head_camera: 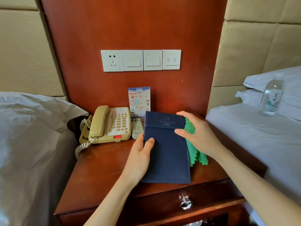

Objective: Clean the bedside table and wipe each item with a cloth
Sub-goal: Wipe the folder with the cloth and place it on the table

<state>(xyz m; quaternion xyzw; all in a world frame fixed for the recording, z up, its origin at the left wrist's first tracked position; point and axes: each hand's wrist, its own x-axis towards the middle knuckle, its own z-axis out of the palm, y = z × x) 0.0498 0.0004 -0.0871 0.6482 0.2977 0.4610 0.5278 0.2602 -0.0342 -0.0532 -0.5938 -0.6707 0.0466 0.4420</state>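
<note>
Navy folder point(167, 150) gripped by left hand point(140, 154), right hand point(197, 134).

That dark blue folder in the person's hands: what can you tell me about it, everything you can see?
The dark blue folder is a flat, rectangular case, like stitched leatherette, with a fold-over flap at its far end bearing a pale emblem and small lettering. It is closed and tilted, its near edge on the wooden bedside table. The left hand grips its left edge, thumb on the front; the right hand holds its right side together with a green cloth tucked behind.
</note>
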